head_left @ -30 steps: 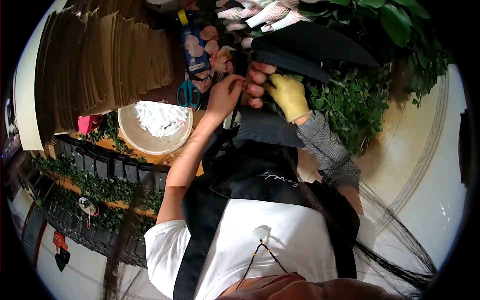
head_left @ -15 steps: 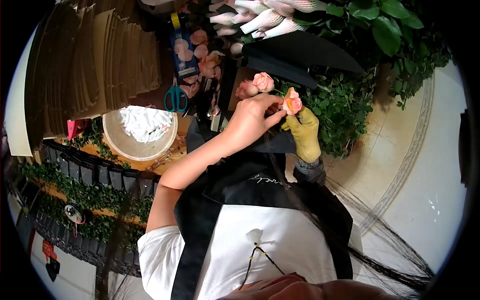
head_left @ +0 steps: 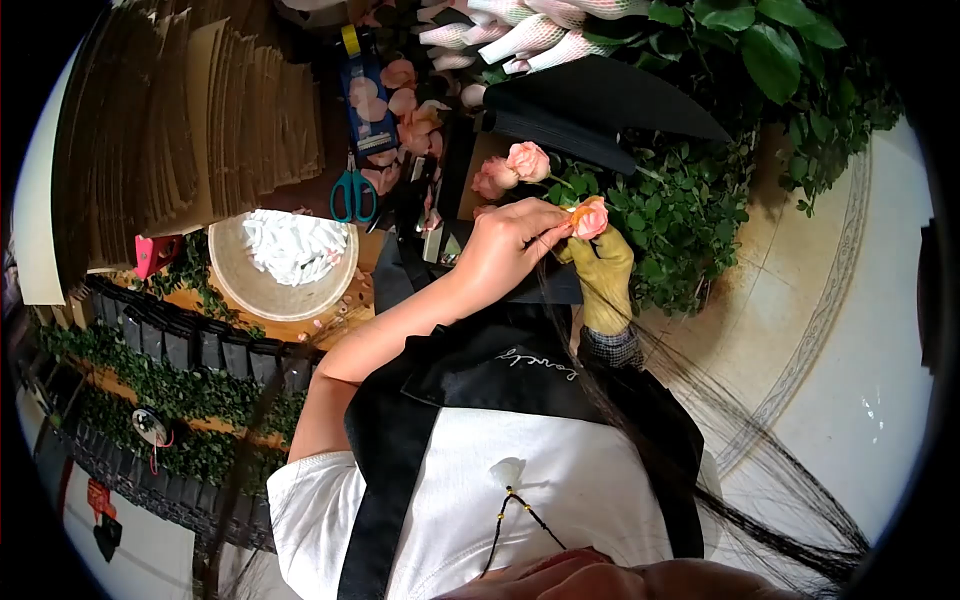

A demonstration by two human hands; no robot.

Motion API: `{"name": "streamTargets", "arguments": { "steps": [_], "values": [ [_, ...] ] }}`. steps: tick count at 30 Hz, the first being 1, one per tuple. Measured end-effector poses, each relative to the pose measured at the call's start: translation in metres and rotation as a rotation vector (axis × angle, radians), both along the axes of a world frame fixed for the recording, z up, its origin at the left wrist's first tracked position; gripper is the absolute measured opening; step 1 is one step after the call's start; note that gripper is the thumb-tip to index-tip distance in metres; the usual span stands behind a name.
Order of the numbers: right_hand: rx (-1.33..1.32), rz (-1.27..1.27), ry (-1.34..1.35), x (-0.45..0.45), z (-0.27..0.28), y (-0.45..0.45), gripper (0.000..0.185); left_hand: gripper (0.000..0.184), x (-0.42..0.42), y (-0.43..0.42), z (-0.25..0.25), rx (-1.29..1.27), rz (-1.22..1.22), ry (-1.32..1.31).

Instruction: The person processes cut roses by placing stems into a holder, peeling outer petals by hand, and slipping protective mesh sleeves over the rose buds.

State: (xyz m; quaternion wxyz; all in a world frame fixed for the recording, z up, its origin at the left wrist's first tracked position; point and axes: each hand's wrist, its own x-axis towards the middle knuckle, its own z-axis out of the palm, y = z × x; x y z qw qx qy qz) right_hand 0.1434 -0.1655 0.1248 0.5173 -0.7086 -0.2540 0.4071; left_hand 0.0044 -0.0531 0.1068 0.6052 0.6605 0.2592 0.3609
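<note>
A pink-orange rose (head_left: pixel 592 217) is held between my two hands in front of the apron. My left hand (head_left: pixel 510 240) is bare, its thumb and fingers pinched at the outer petals on the bloom's left side. Just below the flower head, my right hand (head_left: pixel 603 275) in a yellow glove is closed around the rose; most of the stem is hidden. Two more pink roses, one in full view (head_left: pixel 528 161) and another (head_left: pixel 492 178) beside it, lie just beyond my left hand, next to dark folded sheets (head_left: pixel 590 110).
Teal-handled scissors (head_left: pixel 353 195) and loose pink petals (head_left: pixel 418 130) lie at the upper left. A bowl (head_left: pixel 225 270) holds white pieces. Cardboard sheets (head_left: pixel 200 110) stand at far left. Leafy stems (head_left: pixel 680 230) fill the right, with net-wrapped blooms (head_left: pixel 530 35) at the top.
The rose's bloom has tipped rightward and dropped slightly. My left fingers have shifted to its left edge, and the gloved hand has turned and moved slightly down.
</note>
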Motion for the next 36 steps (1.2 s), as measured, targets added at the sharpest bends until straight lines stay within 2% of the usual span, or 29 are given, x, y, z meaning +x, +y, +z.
{"name": "streamTargets", "arguments": {
  "steps": [8, 13, 16, 18, 23, 25, 27, 28, 29, 31, 33, 34, 35, 36],
  "values": [
    [-0.036, 0.029, 0.067, 0.002, 0.004, -0.004, 0.022, 0.014, -0.002, -0.004, -0.003, -0.103, -0.016, 0.071],
    [-0.064, 0.149, 0.083, 0.01, -0.006, -0.015, 0.018, 0.013, -0.003, -0.001, -0.008, -0.099, -0.005, 0.067],
    [-0.041, 0.193, 0.068, 0.013, -0.008, -0.017, 0.017, 0.012, -0.002, 0.0, -0.007, -0.011, 0.015, 0.075],
    [-0.078, 0.222, 0.039, 0.013, -0.006, -0.016, 0.017, 0.013, -0.002, 0.005, -0.005, 0.237, 0.092, 0.102],
    [-0.059, 0.225, 0.035, 0.005, 0.007, -0.005, 0.017, 0.02, -0.017, 0.026, 0.009, 0.403, 0.213, 0.111],
    [-0.08, 0.245, 0.002, 0.004, 0.011, -0.002, 0.019, 0.027, -0.043, 0.033, 0.004, 0.41, 0.162, 0.378],
    [-0.064, 0.241, 0.005, 0.005, 0.01, -0.003, 0.02, 0.038, -0.07, 0.03, 0.001, 0.536, 0.203, 0.748],
    [-0.049, 0.249, 0.03, 0.006, 0.009, -0.003, 0.02, 0.045, -0.078, 0.03, 0.001, 0.564, 0.141, 0.944],
    [-0.036, 0.259, 0.057, 0.007, 0.009, -0.003, 0.02, 0.048, -0.081, 0.023, -0.025, 0.521, 0.253, 0.964],
    [-0.031, 0.286, -0.003, 0.008, 0.005, -0.004, 0.02, 0.045, -0.081, 0.025, -0.011, 0.353, 0.184, 0.93],
    [-0.029, 0.315, -0.069, 0.007, 0.009, -0.002, 0.021, 0.034, -0.068, 0.029, 0.007, 0.322, 0.133, 0.675],
    [-0.077, 0.321, -0.084, 0.005, 0.017, 0.002, 0.021, 0.023, -0.062, 0.037, 0.007, 0.201, 0.002, 0.387],
    [-0.125, 0.329, -0.099, 0.003, 0.021, 0.005, 0.022, 0.02, -0.048, 0.035, -0.003, 0.108, -0.03, 0.138],
    [-0.125, 0.336, -0.099, 0.005, 0.018, 0.003, 0.022, 0.022, -0.036, 0.036, -0.009, 0.026, -0.132, 0.01]
  ]
}}
